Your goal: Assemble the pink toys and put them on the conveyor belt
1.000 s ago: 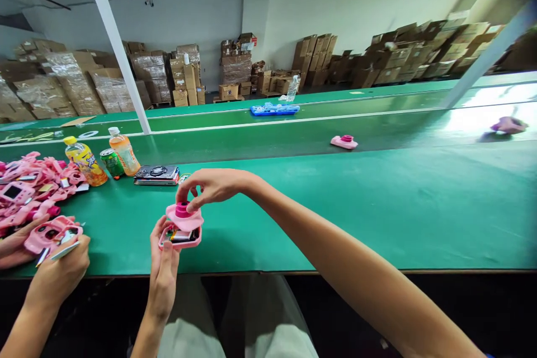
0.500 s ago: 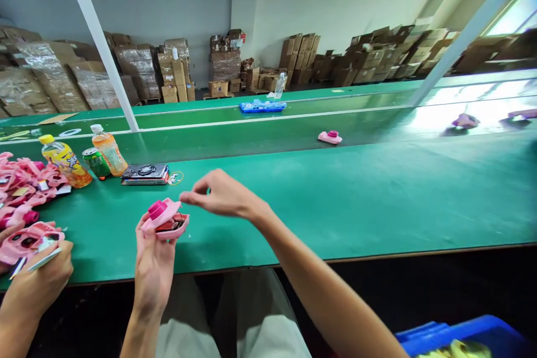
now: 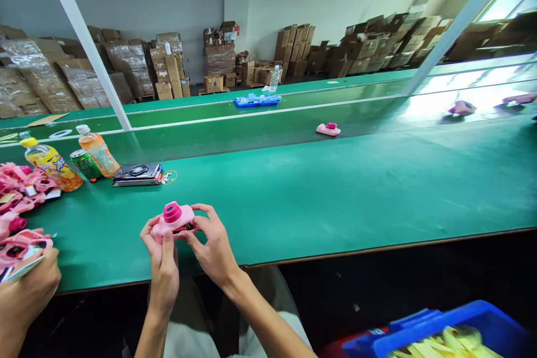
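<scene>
A pink toy camera (image 3: 179, 218) with a darker pink lens is held above the green table near its front edge. Its front and back shells stand slightly apart, with dark parts showing in the gap on the right side. My left hand (image 3: 163, 260) grips its left end and underside, thumb in front. Around the right end are the thumb and fingers of my right hand (image 3: 213, 243), closed on the shells.
At the far left, another person's hand (image 3: 36, 277) holds pink parts beside a pink pile (image 3: 25, 187). Bottles (image 3: 98, 151), a can (image 3: 85, 164) and a boxed device (image 3: 137, 174) stand behind. A pink camera (image 3: 328, 129) lies farther back; a blue bin (image 3: 474, 313) is lower right.
My right hand has come down and left from above the table and taken hold of the camera's right end. The gap between the shells is narrower, and the lens is turned more forward.
</scene>
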{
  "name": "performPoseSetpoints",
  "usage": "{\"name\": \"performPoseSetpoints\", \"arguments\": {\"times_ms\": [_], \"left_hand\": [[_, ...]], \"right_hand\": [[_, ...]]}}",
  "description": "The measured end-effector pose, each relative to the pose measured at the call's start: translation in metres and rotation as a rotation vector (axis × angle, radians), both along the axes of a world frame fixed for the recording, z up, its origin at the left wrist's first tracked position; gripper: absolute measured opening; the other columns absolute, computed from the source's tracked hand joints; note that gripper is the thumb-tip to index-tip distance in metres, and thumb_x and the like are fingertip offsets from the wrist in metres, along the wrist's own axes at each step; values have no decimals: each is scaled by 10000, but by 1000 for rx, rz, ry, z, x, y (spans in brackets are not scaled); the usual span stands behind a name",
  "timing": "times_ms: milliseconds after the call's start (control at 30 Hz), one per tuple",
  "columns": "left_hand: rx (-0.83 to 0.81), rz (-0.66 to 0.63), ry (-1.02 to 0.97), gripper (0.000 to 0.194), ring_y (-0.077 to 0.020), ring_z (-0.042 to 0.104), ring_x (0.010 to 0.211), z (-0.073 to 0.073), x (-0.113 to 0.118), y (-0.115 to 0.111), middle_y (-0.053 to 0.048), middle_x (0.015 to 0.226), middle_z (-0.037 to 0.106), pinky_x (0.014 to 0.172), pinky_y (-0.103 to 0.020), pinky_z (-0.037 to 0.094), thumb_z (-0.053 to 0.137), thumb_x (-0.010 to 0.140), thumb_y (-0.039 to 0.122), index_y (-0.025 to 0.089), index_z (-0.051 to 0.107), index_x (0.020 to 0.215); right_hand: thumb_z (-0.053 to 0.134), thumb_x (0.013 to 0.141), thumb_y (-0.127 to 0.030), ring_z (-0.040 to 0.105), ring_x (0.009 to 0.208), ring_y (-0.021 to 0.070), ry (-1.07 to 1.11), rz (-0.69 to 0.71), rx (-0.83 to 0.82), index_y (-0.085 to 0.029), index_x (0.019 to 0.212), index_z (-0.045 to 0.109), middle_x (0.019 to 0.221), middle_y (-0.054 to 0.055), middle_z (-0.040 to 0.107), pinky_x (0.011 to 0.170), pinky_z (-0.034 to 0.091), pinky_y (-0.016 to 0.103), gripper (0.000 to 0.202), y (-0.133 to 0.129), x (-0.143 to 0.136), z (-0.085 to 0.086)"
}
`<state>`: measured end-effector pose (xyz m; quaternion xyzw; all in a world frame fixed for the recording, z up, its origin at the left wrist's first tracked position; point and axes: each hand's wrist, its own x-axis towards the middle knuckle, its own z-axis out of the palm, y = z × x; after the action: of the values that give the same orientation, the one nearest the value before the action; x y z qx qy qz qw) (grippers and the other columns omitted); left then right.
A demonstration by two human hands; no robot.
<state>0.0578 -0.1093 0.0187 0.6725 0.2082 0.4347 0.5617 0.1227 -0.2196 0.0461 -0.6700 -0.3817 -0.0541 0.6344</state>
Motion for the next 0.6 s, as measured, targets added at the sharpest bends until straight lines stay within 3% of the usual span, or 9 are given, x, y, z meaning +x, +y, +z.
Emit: {"name": "performPoseSetpoints", "arguments": {"times_ms": [167, 267, 467, 533, 600], "left_hand": [[-68, -106, -8, 437, -266, 596, 1227, -2, -3, -11, -53, 1303, 568, 1026, -392, 543, 637, 896, 561, 319, 490, 1229], [-67, -164, -6, 517, -259, 505, 1330, -2, -3, -16, -97, 1421, 469, 1111, -398, 452, 579, 917, 630, 266, 451, 1263], [-52, -153, 64, 543, -232, 548, 1237, -9, -1, -14, -104, 1359, 485, 1065, -374, 449, 500, 935, 682, 246, 440, 1253], [-39, -169, 90, 543, -228, 548, 1231, -11, -1, -12, -99, 1334, 503, 1055, -367, 450, 495, 937, 681, 249, 437, 1260], [-35, -182, 92, 546, -228, 545, 1238, -10, -2, -12, -96, 1322, 513, 1056, -365, 445, 495, 936, 683, 249, 434, 1261]], "right_hand": [[555, 976, -522, 627, 1123, 216, 187, 105, 74, -207, 928, 729, 1148, 104, 682, 896, 526, 325, 364, -13, 5, -7], [620, 923, -567, 642, 1083, 220, 267, 88, 104, -207, 857, 735, 1109, 99, 691, 868, 533, 316, 384, -16, 5, -7], [570, 946, -578, 654, 1021, 207, 287, 40, 115, -201, 781, 674, 1046, 95, 675, 872, 529, 311, 425, -14, 4, -9], [646, 911, -544, 674, 960, 186, 432, 58, 165, -214, 848, 612, 1060, 76, 674, 866, 543, 309, 338, -14, 4, -11], [731, 846, -534, 684, 959, 179, 571, 124, 220, -240, 984, 542, 1135, 66, 663, 874, 558, 320, 375, -15, 5, -12]]}}
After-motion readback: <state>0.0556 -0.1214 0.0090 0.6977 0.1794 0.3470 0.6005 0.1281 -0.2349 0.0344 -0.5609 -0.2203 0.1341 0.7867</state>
